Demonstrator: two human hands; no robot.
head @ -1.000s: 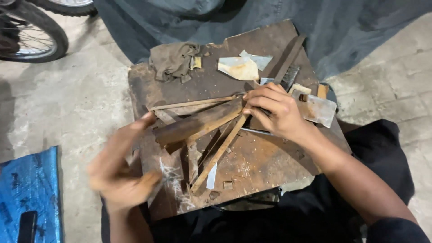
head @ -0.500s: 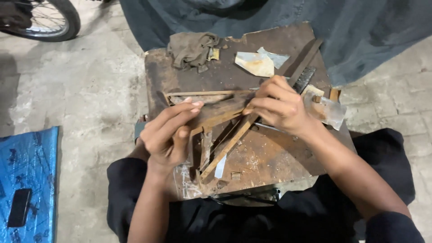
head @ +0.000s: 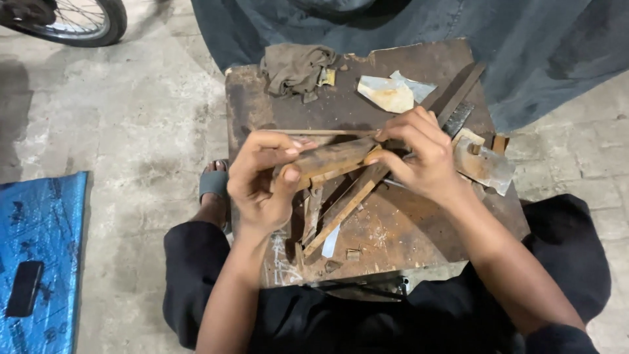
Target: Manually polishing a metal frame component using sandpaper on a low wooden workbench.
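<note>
Over the rusty, scratched square metal worktop (head: 406,229), the left hand (head: 262,187) and right hand (head: 419,160) each clamp fingers around opposite ends of a rusty brown flat metal bar (head: 331,157), held just above thinner rusted strips (head: 347,203).

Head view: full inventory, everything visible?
bar: 1, rusty brown, held in both hands
strips: several, rusty, on board under hands
board: 1, brown, over lap
rag: 1, grey-brown, board's far left
scraps: 2, pale, far side
plate: 1, grey, right edge
sheet: 1, blue, floor left
phone: 1, black, on sheet
wheel: 1, black, top left
left hand: 1, on bar
right hand: 1, on bar
</note>
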